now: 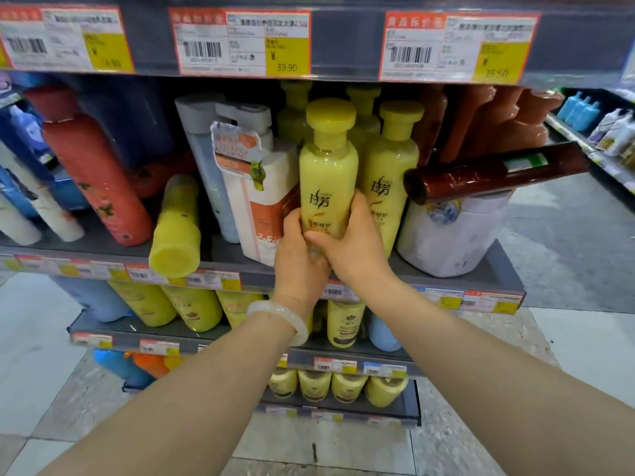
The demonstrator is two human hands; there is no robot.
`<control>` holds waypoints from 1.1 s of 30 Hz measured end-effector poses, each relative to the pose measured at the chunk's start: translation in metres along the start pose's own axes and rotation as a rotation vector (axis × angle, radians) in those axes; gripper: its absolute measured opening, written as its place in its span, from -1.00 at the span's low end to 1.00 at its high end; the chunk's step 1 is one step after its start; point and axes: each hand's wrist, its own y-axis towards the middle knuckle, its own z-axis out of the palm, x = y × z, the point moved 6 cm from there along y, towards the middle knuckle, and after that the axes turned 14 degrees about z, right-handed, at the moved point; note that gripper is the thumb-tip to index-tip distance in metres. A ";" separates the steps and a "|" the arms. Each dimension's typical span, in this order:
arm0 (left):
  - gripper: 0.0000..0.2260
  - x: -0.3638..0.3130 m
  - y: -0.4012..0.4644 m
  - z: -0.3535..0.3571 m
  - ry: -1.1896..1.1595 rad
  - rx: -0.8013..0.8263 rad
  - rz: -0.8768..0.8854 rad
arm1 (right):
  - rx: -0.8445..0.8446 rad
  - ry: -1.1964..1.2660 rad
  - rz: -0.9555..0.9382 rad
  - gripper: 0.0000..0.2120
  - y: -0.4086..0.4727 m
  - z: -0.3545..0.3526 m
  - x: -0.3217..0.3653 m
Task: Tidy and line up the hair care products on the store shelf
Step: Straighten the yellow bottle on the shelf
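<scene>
Yellow bottle point(328, 173) is standing upright at the front of the shelf point(494, 269), its lower third sitting betw. both hands. Left hand point(300, 259) is gripping it from the left w/ fingers curled round the base, thumb lying up the side; a pale bangle point(280, 319) is sitting on that wrist. Right hand point(354, 243) is wrapping the bottle from the right, fingers going round behind, thumb pressing across the front label; neither hand is slack. A 2nd yellow bottle point(393, 173) is standing just beside it on the right, touching or nearly so, w/ more yellow caps showing behind. Left of the held one a white pump bottle point(264, 187) is leaning, tag hanging from its neck. Further left a yellow bottle on its side point(177, 228) is poking its base out past the shelf edge, and a red bottle point(92, 170) is tilting. On the right a brown bottle point(494, 171) is lying across a white tub point(450, 235). Shelves below are holding more yellow bottles, some lying down.
</scene>
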 end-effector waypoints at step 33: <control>-0.42 0.022 0.011 0.017 0.157 -0.031 -0.011 | -0.367 -0.110 0.199 -0.46 0.014 -0.033 -0.059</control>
